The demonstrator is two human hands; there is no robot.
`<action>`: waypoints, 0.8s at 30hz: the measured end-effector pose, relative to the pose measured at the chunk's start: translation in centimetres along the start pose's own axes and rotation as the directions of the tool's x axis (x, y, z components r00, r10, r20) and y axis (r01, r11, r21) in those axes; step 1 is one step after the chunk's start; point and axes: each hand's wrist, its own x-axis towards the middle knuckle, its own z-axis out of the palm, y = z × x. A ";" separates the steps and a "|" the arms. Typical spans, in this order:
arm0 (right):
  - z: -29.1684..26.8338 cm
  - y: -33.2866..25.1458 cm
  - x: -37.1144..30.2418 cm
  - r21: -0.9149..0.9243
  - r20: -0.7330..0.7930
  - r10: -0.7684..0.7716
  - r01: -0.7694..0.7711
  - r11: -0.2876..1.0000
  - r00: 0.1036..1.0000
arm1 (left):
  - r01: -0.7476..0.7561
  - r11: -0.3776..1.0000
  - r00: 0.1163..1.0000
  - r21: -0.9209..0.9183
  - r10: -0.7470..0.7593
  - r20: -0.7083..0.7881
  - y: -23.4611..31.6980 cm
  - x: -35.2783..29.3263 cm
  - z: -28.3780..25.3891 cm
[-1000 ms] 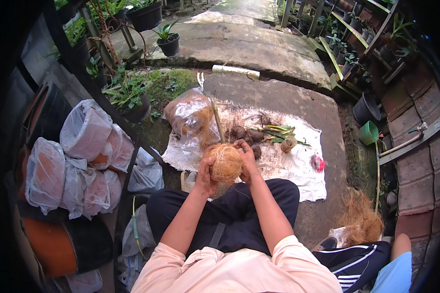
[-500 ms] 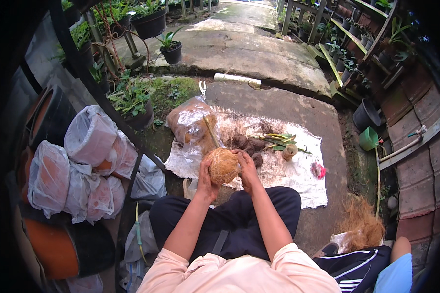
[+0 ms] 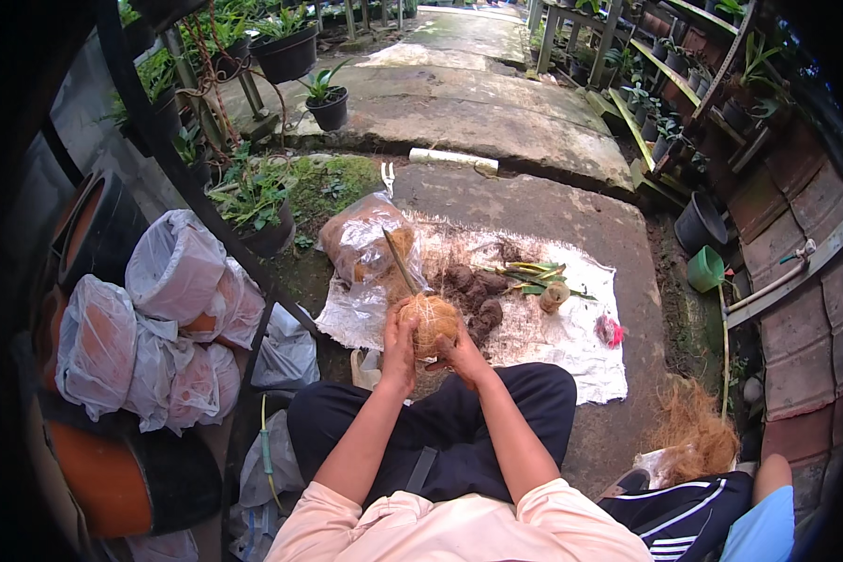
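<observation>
Between my two hands sits a round ball of brown coconut fibre point(image 3: 433, 320), wound with thin pale thread. A cut leaf or stem point(image 3: 399, 258) sticks up out of its top and leans left. My left hand point(image 3: 401, 347) cups the ball's left side. Lower down on the right, my right hand point(image 3: 463, 358) grips it, thumb toward the underside. Just beyond lie dark clumps of soil or root point(image 3: 473, 279), long green leaves point(image 3: 534, 273) and a spool of twine point(image 3: 554, 297), all on a white woven sack point(image 3: 585, 351).
A clear plastic bag of fibre point(image 3: 365, 234) rests at the sack's left, a white hand fork point(image 3: 388, 176) behind it. Red string point(image 3: 610, 332) lies at right. Wrapped pots point(image 3: 164, 323) are stacked left. Loose fibre point(image 3: 693, 431) lies right, near another person's leg point(image 3: 670, 515).
The ball has been turned and tipped slightly in my hands. My right hand has slid from its upper right side down to its lower right. My left hand stays at its left.
</observation>
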 end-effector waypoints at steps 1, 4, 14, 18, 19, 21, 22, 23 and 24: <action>-0.1 0.3 0.0 0.086 -0.012 0.033 -0.032 0.996 0.999 | -0.020 0.999 1.000 0.030 0.020 0.018 -0.1 -0.1 0.0; 0.2 1.0 0.0 0.238 -0.090 0.008 0.013 0.971 0.996 | -0.170 0.945 0.983 0.278 0.142 0.118 -0.7 0.8 -0.7; -1.9 1.4 -0.8 0.247 -0.153 -0.097 0.133 0.960 0.983 | -0.924 0.336 0.383 0.185 0.824 0.418 16.9 -2.4 4.7; -1.2 1.2 -0.8 0.222 -0.132 -0.068 0.097 0.970 0.989 | -0.986 -0.168 -0.125 -0.018 0.652 0.748 29.9 -9.0 7.8; -1.5 1.5 -0.8 0.206 -0.133 -0.077 0.104 0.973 0.988 | -0.978 -0.205 -0.154 -0.041 0.575 0.804 31.6 -9.5 8.0; -1.3 2.0 -0.5 0.213 -0.143 -0.102 0.132 0.968 0.984 | -0.983 -0.183 -0.081 0.022 0.535 0.841 33.9 -10.8 8.0; -1.5 2.0 -0.6 0.211 -0.145 -0.110 0.140 0.967 0.983 | -0.985 -0.173 -0.061 0.028 0.489 0.870 34.5 -11.0 8.1; -1.7 2.0 -0.7 0.209 -0.147 -0.118 0.148 0.967 0.982 | -0.986 -0.164 -0.041 0.036 0.442 0.896 35.0 -11.0 8.3; -2.0 2.4 -0.7 0.207 -0.157 -0.114 0.146 0.967 0.981 | -0.987 -0.154 -0.020 0.045 0.395 0.918 35.3 -11.2 8.4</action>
